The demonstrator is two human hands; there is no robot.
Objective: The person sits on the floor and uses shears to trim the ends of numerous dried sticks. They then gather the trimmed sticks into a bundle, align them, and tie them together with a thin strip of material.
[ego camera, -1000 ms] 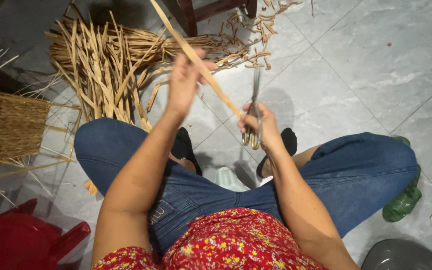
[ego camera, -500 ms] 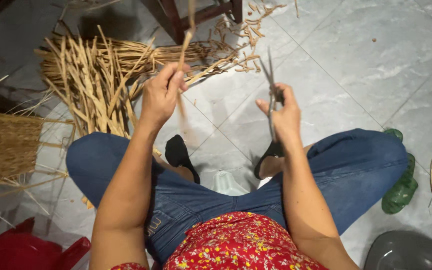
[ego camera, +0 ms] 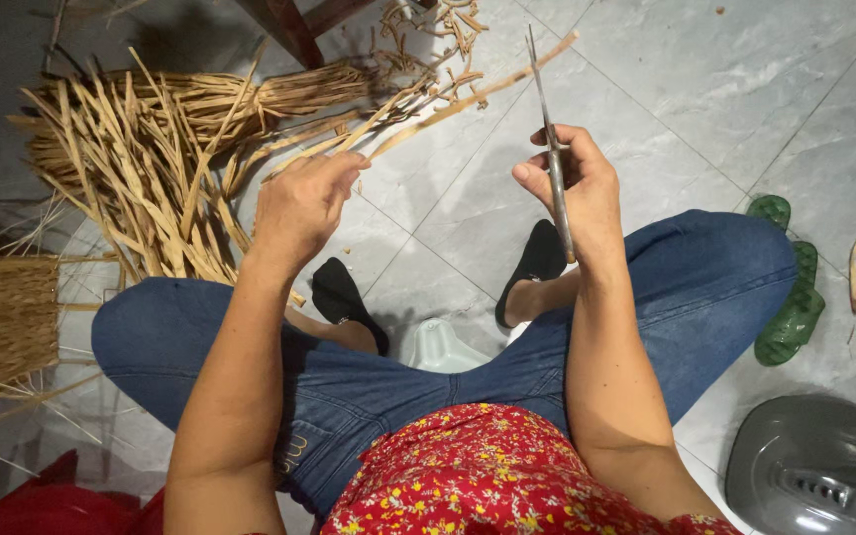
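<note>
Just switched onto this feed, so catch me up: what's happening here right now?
A seated person in blue jeans is working dried plant strips over a grey tiled floor. The left hand pinches one long tan strip that slants up and away to the right. The right hand grips a thin metal blade, pointing up, beside that strip. A pile of similar tan strips lies on the left, with a woven straw basket nearer the left edge.

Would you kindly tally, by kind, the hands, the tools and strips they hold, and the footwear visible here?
Hands: 2, the left hand and the right hand
Metal blade in the right hand: 1
Long reed strip pinched by the left hand: 1
Black shoes on the feet: 2
Green sandal on the floor: 1
Total: 7
</note>
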